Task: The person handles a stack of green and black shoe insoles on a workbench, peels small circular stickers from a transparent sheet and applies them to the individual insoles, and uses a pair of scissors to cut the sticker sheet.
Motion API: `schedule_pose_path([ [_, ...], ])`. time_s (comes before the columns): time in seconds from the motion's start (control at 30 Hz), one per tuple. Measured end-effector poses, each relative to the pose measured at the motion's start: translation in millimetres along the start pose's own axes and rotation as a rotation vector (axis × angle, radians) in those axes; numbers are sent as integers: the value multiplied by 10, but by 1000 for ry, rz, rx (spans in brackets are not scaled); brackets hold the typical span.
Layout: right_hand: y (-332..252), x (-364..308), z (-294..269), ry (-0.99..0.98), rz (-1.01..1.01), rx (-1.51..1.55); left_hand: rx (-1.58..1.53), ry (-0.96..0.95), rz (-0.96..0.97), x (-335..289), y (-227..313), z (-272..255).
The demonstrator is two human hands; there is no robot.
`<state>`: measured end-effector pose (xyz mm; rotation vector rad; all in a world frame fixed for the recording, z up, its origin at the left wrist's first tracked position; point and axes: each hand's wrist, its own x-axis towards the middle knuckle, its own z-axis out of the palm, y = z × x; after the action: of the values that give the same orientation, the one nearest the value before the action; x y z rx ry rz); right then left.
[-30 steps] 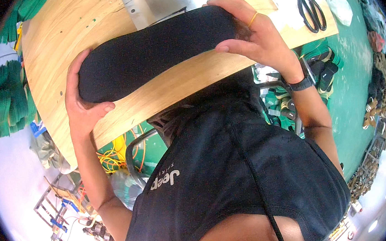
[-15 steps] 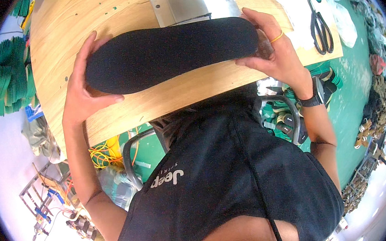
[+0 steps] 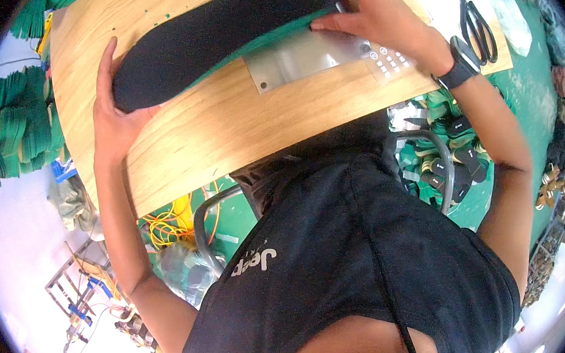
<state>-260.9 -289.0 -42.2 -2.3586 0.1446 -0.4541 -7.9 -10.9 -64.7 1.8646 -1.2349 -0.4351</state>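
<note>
A black shoe insole (image 3: 216,38) with a green edge along its near side is held between my two hands above the wooden table. My left hand (image 3: 116,120) cups its wider left end, thumb below and fingers behind. Around the narrower right end curls my right hand (image 3: 376,17), its thumb at the near edge. The insole tilts, its right end farther from me than its left. Partly covered by it is a metal plate (image 3: 306,60) on the table, with small printed marks on the wood beside its right end.
Black-handled scissors (image 3: 478,31) lie at the table's right side. Stacks of green insoles (image 3: 19,119) stand to the left. More insoles (image 3: 456,161) are piled below the table's right edge. Orange cables (image 3: 169,227) and a grey chair frame (image 3: 209,216) show beneath.
Both hands have carried the insole away from me and a little left. It now tilts more, so its green near edge shows. More of the metal plate is uncovered on the near side.
</note>
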Motion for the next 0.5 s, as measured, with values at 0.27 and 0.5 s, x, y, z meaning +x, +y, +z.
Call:
schedule_pose_path([
  [0.27, 58, 78, 98, 94, 134, -97, 35, 41, 35, 155, -40, -15],
  [0.5, 38, 0, 114, 158, 67, 37, -175, -29, -16, 136, -117, -76],
])
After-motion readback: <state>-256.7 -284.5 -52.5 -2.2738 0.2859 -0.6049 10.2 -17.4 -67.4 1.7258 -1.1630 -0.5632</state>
